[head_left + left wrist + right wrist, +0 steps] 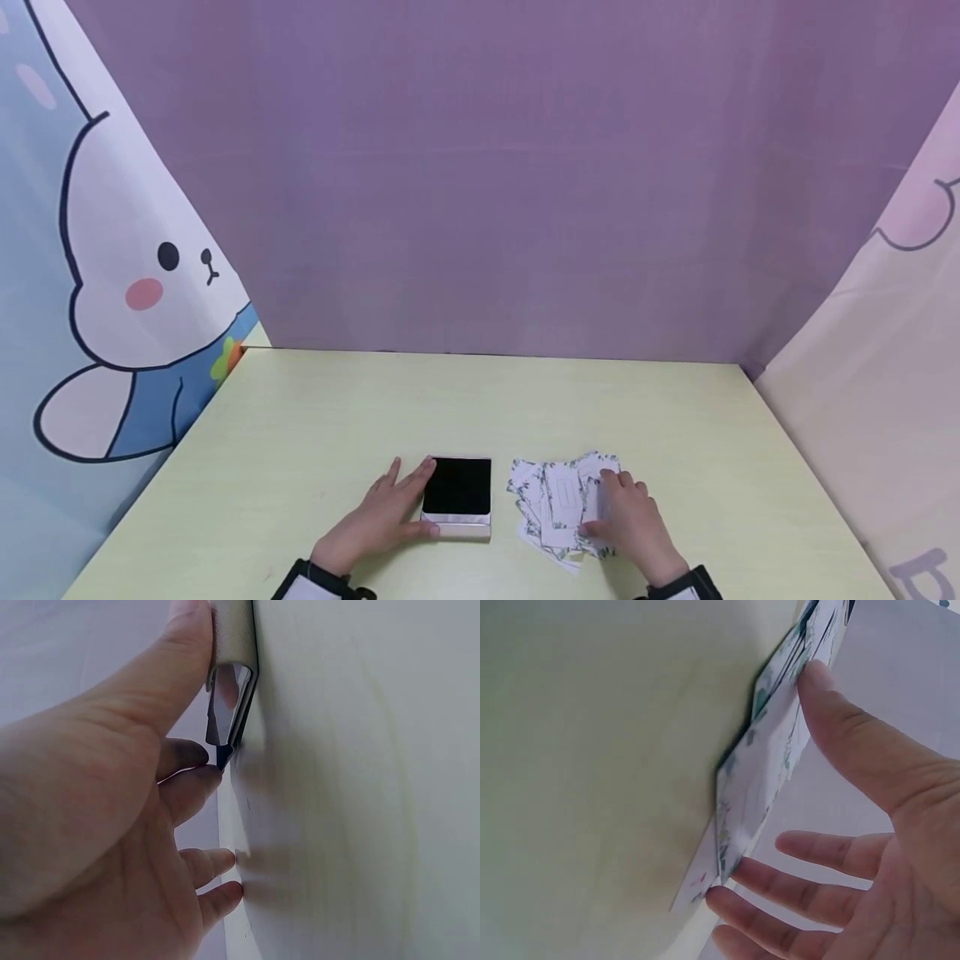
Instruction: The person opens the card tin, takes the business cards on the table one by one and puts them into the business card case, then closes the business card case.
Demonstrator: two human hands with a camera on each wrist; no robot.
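Note:
A shallow square box [457,487] with a black inside and pale sides lies on the yellow-green table [480,392]. My left hand [408,500] lies flat against its left side, fingers straight, thumb at the near corner. The left wrist view shows the thumb [187,645] pressing the box's edge [234,682] and the fingers resting on the table. Right of the box lies a loose pile of white patterned cards [551,496]. My right hand [603,504] rests on the pile's right part. In the right wrist view, my spread fingers [802,889] and thumb touch the cards [761,772].
A purple backdrop [480,167] stands behind the table. A cartoon rabbit curtain [112,275] hangs on the left and a pale curtain [885,375] on the right. The table's far half shows bare surface.

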